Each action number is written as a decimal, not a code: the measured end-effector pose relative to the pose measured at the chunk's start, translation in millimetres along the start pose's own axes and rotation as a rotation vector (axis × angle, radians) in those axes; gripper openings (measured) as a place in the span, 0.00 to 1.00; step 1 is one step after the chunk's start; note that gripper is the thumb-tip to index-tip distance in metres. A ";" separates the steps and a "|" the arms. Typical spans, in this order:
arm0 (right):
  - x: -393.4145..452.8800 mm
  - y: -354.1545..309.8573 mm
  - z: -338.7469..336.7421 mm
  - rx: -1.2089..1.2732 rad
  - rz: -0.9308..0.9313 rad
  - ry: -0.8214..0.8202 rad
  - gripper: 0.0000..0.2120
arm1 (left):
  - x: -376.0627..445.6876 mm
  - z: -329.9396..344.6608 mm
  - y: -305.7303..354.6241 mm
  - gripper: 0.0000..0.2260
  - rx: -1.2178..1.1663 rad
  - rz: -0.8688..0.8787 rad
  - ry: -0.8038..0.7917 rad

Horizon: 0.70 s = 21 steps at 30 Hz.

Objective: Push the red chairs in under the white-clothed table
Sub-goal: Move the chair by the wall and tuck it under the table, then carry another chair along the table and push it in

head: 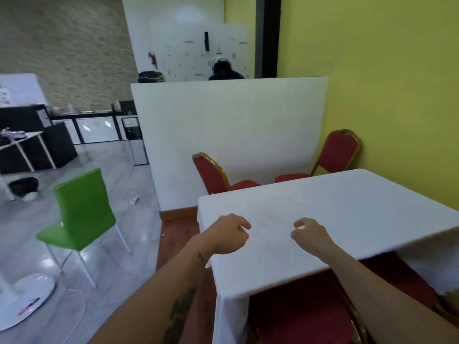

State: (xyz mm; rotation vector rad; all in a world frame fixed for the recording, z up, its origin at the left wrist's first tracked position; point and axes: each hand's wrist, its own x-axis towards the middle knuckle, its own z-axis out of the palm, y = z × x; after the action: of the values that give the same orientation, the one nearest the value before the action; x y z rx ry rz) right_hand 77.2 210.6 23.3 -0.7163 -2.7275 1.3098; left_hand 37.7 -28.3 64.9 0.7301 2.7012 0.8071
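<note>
Landmark: rectangular table draped in a white cloth (347, 219); every place below is being given relative to it.
Left hand (227, 235): being held just above the table's near-left corner, fingers loosely curled, gripping nothing.
Right hand (310, 235): being held over the near edge, fingers curled with thumb and fingertips nearly together, nothing clamped.
Near chair: red padded seat with gold metal frame (310, 311), being seen partly under the table's near edge, directly below the forearms.
Far-left chair: red upholstered, gold-framed (211, 173), standing at the far side, seat only partly under.
Far-right chair: same type (339, 153), at the far-right corner, angled, seat just at the edge.
Step in hand (judged): near chair is being lined up for pushing.
Technique: both hands should be dropped to the backrest frame, spaced evenly, pushed straight; cloth hem should be kept clear of the seat.
Risk: cloth being dragged.
</note>
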 end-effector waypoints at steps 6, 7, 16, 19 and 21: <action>85.4 -68.9 69.1 0.030 -0.078 -0.019 0.21 | 55.4 -54.4 -91.7 0.16 0.019 -0.070 0.086; 104.6 -78.7 78.4 0.042 -0.091 -0.018 0.21 | 69.8 -64.3 -105.1 0.16 0.037 -0.073 0.099; 266.0 -160.5 123.3 0.070 -0.078 -0.037 0.21 | 204.6 -157.8 -191.9 0.14 0.028 -0.101 0.145; 306.6 -183.4 136.3 0.048 -0.089 -0.033 0.22 | 240.6 -173.8 -215.9 0.14 0.006 -0.131 0.137; 335.2 -196.4 146.8 0.043 -0.092 -0.028 0.23 | 268.6 -184.5 -234.7 0.15 0.004 -0.143 0.121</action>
State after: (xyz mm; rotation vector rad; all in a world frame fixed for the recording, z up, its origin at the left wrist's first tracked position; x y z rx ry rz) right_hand -331.6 137.4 19.7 -0.5665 -2.7093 1.3637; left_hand -347.7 -141.1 64.3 0.4970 2.8235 0.8368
